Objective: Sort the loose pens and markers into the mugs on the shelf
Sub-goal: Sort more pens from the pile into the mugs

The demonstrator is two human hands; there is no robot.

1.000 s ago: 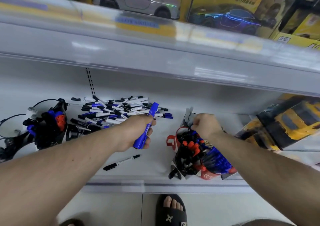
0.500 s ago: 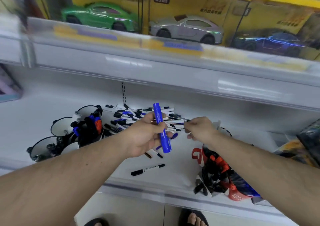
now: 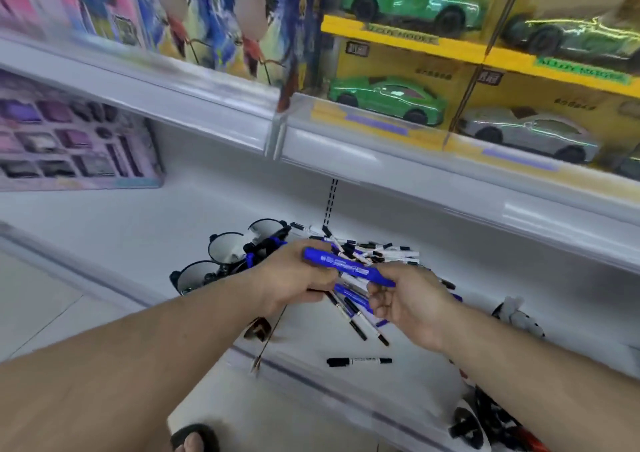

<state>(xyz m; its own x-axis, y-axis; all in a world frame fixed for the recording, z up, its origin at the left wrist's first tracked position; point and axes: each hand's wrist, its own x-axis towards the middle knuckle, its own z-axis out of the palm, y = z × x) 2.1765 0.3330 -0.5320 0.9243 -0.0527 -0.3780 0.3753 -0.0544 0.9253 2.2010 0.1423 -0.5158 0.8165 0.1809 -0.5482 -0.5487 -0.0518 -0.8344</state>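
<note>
My left hand [image 3: 294, 278] grips a thick blue marker [image 3: 346, 266], which lies nearly level above the shelf. My right hand [image 3: 408, 299] meets the marker's right end with thumb and fingers curled round it. Behind and under both hands lies a pile of loose pens and markers [image 3: 374, 254], blue and black. A single black marker [image 3: 358, 361] lies alone near the shelf's front edge. Three black mugs [image 3: 225, 247] stand to the left of the pile; one beside them holds blue and black pens. At the lower right, mugs with red and black pens [image 3: 498, 420] show in part.
The white shelf [image 3: 138, 223] runs left to right, with an upper shelf edge [image 3: 381, 150] overhanging it. A purple boxed set [image 3: 69, 133] stands at the left. Toy car boxes [image 3: 450, 88] fill the shelf above. A sandalled foot [image 3: 194, 439] shows on the floor below.
The view swung left and up. My left hand tipped the blue marker from upright to nearly level, and my right hand moved in and took hold of its right end.
</note>
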